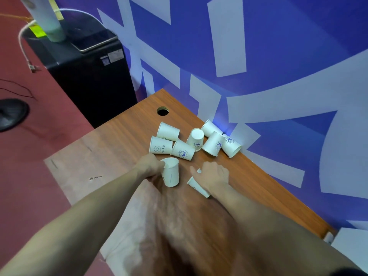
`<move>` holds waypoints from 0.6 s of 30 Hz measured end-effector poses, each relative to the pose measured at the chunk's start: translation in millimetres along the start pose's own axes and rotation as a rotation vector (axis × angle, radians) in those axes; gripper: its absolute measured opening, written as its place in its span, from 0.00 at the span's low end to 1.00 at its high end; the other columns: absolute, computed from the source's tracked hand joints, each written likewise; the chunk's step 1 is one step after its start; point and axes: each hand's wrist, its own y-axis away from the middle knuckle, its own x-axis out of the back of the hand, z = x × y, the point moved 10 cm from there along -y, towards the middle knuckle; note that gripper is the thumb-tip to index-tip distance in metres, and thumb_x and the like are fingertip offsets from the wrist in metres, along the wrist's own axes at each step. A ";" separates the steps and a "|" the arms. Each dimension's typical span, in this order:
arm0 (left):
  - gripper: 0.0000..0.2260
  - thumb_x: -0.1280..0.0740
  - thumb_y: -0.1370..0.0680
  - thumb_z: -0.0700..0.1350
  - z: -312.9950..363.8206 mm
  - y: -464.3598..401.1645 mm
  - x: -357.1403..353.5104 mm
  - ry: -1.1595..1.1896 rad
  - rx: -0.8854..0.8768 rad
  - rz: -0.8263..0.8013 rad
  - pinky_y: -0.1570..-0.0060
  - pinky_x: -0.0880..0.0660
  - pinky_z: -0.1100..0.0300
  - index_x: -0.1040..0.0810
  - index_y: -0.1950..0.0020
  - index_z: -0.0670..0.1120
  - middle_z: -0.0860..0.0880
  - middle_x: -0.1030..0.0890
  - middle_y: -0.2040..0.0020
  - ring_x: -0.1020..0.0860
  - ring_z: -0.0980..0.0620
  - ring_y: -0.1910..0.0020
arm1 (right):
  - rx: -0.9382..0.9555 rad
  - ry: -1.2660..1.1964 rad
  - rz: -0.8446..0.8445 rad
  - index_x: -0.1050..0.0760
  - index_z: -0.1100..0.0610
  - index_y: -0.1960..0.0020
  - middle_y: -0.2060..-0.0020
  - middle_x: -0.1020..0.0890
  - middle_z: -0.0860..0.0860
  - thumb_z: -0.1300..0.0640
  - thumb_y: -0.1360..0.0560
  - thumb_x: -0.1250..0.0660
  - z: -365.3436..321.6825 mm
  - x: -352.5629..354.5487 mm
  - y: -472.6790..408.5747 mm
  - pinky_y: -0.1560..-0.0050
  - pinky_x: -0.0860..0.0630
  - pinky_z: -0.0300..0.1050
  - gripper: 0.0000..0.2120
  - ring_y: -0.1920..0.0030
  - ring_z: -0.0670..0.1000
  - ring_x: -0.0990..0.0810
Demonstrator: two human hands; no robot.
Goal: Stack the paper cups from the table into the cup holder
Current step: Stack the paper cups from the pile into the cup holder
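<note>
Several white paper cups (182,150) lie on their sides in a cluster on the wooden table (127,134), near the blue wall. One cup (196,139) stands upside down among them. My left hand (151,166) grips an upright paper cup (171,175) by its rim, just in front of the cluster. My right hand (214,177) covers another paper cup (197,187) that lies on its side on the table, fingers curled over it. A tall whitish tube, possibly the cup holder (46,18), stands on a black cabinet at the far left.
A black cabinet (89,76) stands beyond the table's left corner, with a white cable (24,50) hanging beside it. A round cable hole (162,111) is in the table's far corner. The blue-and-white wall (278,76) borders the table's right side. Red floor lies to the left.
</note>
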 end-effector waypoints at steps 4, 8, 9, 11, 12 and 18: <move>0.13 0.41 0.31 0.47 -6.3 4.9 -5.6 -0.061 -0.022 -0.020 0.75 0.34 0.64 0.23 0.68 0.41 0.42 0.22 0.73 0.25 0.47 0.79 | -0.087 -0.035 -0.158 0.22 0.52 0.49 0.48 0.18 0.51 0.39 0.25 0.40 -2.1 -24.2 -1.9 0.53 0.30 0.44 0.18 0.45 0.55 0.20; 0.14 0.42 0.29 0.45 -5.1 13.2 -5.8 -0.105 -0.043 -0.023 0.75 0.33 0.64 0.23 0.70 0.40 0.43 0.22 0.73 0.25 0.47 0.80 | -0.103 -0.034 -0.155 0.21 0.54 0.47 0.48 0.18 0.52 0.43 0.25 0.40 8.7 -29.5 8.9 0.54 0.30 0.44 0.17 0.45 0.55 0.20; 0.14 0.42 0.29 0.45 -2.8 15.8 -5.9 -0.121 -0.057 -0.010 0.75 0.32 0.64 0.24 0.70 0.41 0.43 0.22 0.73 0.24 0.47 0.79 | -0.106 -0.024 -0.143 0.22 0.54 0.46 0.48 0.18 0.52 0.43 0.24 0.40 13.8 -26.0 12.5 0.54 0.30 0.44 0.17 0.45 0.55 0.20; 0.14 0.42 0.28 0.46 6.6 22.6 -9.1 -0.152 -0.096 0.008 0.74 0.31 0.64 0.26 0.70 0.42 0.44 0.22 0.74 0.23 0.48 0.79 | -0.118 0.010 -0.123 0.22 0.54 0.45 0.48 0.18 0.52 0.45 0.23 0.42 28.6 -16.9 20.9 0.54 0.30 0.44 0.17 0.45 0.56 0.20; 0.13 0.42 0.28 0.47 13.0 27.4 -12.6 -0.167 -0.117 0.008 0.73 0.30 0.63 0.27 0.70 0.42 0.44 0.22 0.73 0.23 0.48 0.79 | -0.131 0.020 -0.119 0.23 0.54 0.44 0.47 0.18 0.52 0.47 0.23 0.42 38.4 -12.4 25.7 0.54 0.30 0.44 0.16 0.45 0.56 0.20; 0.13 0.42 0.26 0.48 81.8 82.2 -40.0 -0.286 -0.299 0.004 0.68 0.29 0.62 0.32 0.69 0.45 0.46 0.25 0.74 0.24 0.48 0.78 | -0.238 -0.058 -0.099 0.24 0.55 0.44 0.48 0.19 0.52 0.49 0.24 0.41 114.7 16.0 77.0 0.56 0.29 0.44 0.15 0.49 0.55 0.21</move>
